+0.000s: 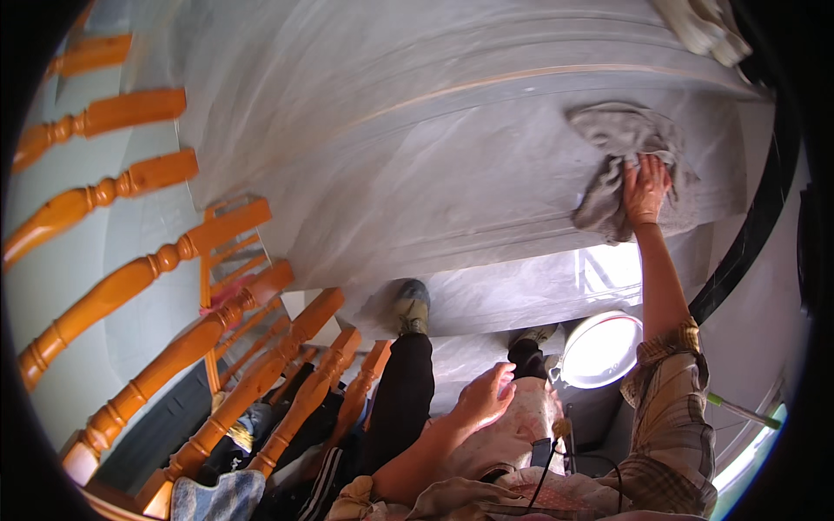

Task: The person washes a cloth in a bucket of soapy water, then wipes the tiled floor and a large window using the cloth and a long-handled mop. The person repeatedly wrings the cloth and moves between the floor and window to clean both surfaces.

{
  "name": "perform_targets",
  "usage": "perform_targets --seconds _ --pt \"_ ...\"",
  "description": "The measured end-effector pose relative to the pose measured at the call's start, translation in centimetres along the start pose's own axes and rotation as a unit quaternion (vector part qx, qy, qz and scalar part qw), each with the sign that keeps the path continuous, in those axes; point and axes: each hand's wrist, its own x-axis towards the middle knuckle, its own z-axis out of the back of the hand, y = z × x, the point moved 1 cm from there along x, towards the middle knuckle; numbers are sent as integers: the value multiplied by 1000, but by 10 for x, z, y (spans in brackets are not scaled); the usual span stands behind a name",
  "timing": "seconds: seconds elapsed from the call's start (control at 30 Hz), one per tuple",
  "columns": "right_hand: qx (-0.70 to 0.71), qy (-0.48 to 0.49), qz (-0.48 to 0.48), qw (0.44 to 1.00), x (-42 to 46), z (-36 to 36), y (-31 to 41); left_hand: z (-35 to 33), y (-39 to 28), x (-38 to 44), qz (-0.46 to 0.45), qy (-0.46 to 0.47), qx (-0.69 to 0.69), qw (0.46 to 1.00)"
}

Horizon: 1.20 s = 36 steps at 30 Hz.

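Note:
Palm down, my right hand (646,185) presses a crumpled grey cloth (616,130) onto a grey marbled stair tread (456,182), near its right end. My fingers rest over the cloth's folds; what lies under the palm is hidden. My left hand (483,398) is raised near my knee with its fingers loosely bent and holds nothing. Between my right forearm and my legs stands a white bucket (565,365); glare washes out its inside.
A row of turned orange wooden balusters (176,254) runs along the left. Pale folded fabric (704,29) lies at the upper right. A black curved skirting band (749,254) borders the right wall. My shoe (412,309) stands on a lower step. A blue checked cloth (218,498) hangs at lower left.

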Motion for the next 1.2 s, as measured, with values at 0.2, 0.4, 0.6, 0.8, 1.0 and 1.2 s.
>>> perform_targets --seconds 0.2,0.4,0.6,0.8,1.0,1.2 --pt "27 -14 -6 1000 9 7 204 36 -5 -7 -173 -88 -13 981" --pt "177 105 228 952 -32 30 427 74 15 -23 -131 -26 9 991" --pt "275 152 363 877 -39 27 581 91 31 -30 -148 -16 -99 984" --pt "249 148 365 885 -41 19 660 101 37 -38 -190 -18 -96 977" --pt "246 161 467 834 -78 28 638 95 35 -41 -198 -22 -88 976" --pt "420 306 398 756 -112 45 619 88 34 -44 -215 -15 -82 973"
